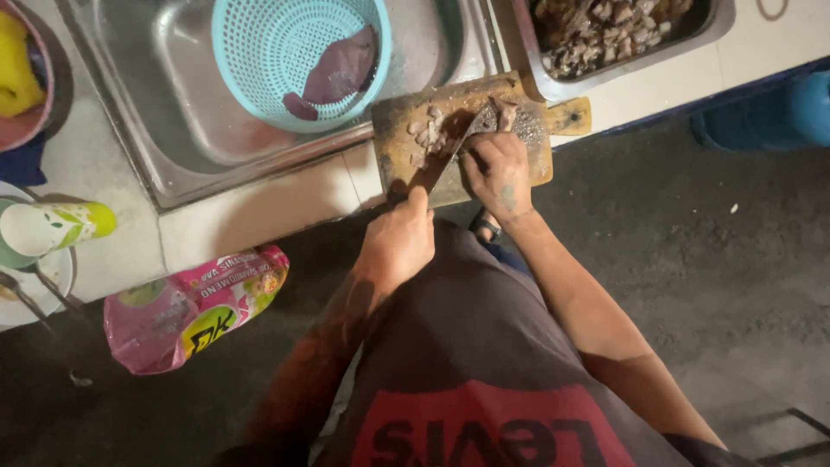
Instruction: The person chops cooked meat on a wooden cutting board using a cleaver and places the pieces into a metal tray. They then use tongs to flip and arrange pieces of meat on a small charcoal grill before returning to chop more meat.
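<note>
Step in hand, by the look of it: slicing meat [504,111] on the cutting board [395,166], right of the sink [177,138].
- Your left hand [398,242]: clenched on the knife [456,149].
- Your right hand [497,171]: pinning the meat.
- Next cut calls for fingertips tucked clear of the blade.

Hands [497,169] with knife [450,160] over meat [430,134] on cutting board [398,160]

The wooden cutting board [406,160] is crowded: chopped meat pieces [430,134] are spread across its middle, and a knife [450,156] is laid diagonally over them. Its near-left corner is left bare. Passage behind is blocked by a sink [173,104] holding a turquoise basket [259,52], and to the right by a metal tray [605,73] of meat. Bare counter tile [259,203] is seen left of the board.
</note>
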